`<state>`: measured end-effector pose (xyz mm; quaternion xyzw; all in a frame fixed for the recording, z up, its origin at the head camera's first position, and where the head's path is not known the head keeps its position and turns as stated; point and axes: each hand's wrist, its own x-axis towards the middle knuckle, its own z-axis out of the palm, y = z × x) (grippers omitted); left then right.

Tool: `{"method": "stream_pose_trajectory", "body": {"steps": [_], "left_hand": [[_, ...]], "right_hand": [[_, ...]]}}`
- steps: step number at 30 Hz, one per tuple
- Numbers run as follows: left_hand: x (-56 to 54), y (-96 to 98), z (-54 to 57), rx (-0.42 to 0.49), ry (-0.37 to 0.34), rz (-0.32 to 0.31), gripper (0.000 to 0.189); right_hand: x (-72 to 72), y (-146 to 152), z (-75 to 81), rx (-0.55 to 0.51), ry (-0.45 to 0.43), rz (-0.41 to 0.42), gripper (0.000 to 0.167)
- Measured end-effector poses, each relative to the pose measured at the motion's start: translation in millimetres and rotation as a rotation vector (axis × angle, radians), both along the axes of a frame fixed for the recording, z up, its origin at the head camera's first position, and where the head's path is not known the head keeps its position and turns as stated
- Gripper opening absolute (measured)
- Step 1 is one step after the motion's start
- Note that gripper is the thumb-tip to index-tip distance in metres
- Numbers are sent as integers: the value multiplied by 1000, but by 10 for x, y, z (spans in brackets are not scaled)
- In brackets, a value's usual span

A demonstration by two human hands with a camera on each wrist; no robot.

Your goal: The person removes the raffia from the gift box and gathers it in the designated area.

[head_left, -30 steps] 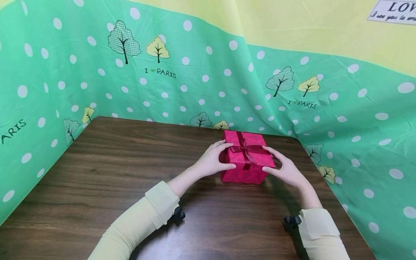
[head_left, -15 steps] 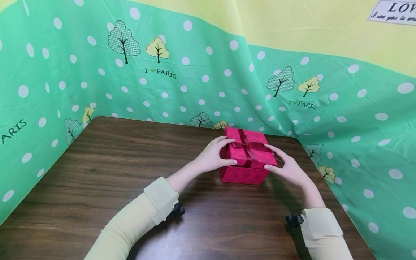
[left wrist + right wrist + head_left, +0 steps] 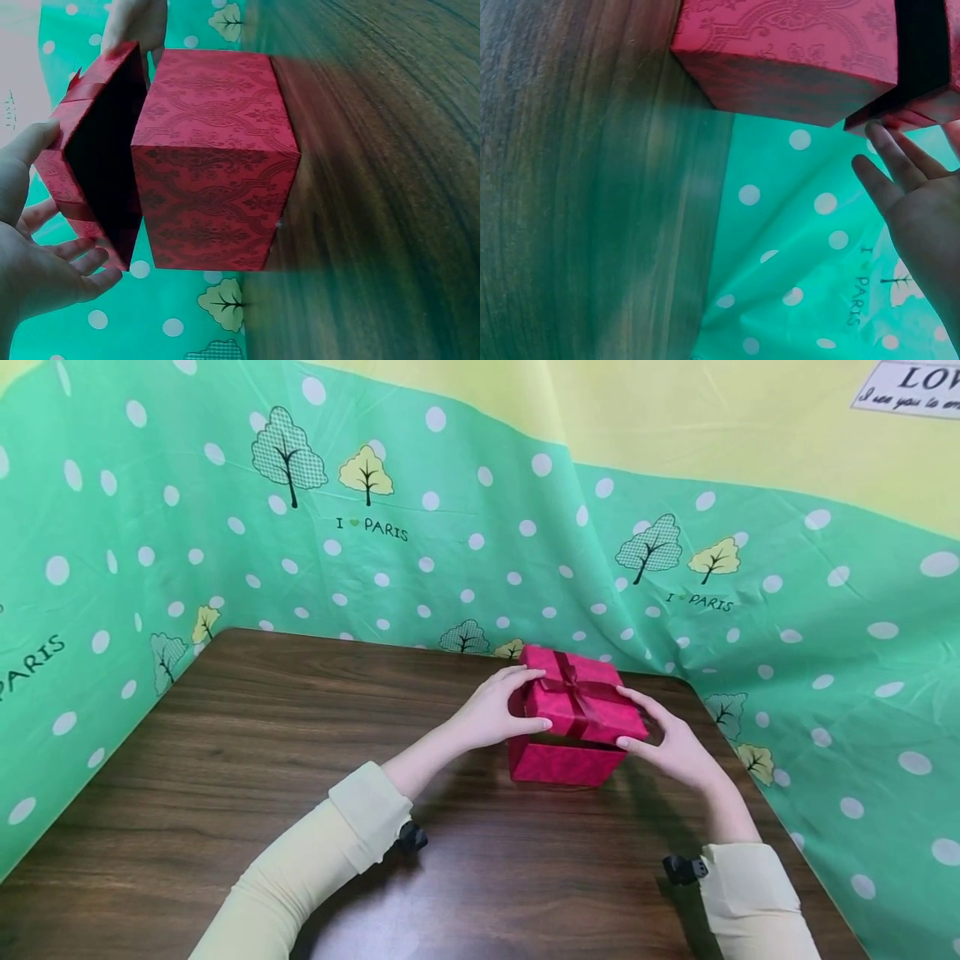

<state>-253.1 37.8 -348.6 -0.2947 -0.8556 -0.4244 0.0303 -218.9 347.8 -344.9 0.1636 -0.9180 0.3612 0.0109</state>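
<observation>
As the left hand [image 3: 489, 714] and right hand [image 3: 678, 752] held the red lid [image 3: 553, 703], lifting it level seemed best.

Can't see inside the box [image 3: 566, 764]

The lid [image 3: 600, 708] hides the inside of the box. Its underside is too dark to tell. A pale speck [image 3: 279, 223] by the box's bottom edge is too tiny to make out. The head view cuts off the near edge of the desk [image 3: 262, 760], both sleeves [image 3: 300, 860] and the end of a sign [image 3: 911, 392]. The right wrist view chops off the right hand [image 3: 675, 750].
</observation>
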Motion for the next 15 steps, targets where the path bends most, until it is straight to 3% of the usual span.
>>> {"method": "stream_pose_trajectory", "body": {"steps": [15], "left_hand": [[42, -4, 192, 94, 14, -5, 67]], "right_hand": [[152, -35, 186, -1, 44, 17, 77]]}}
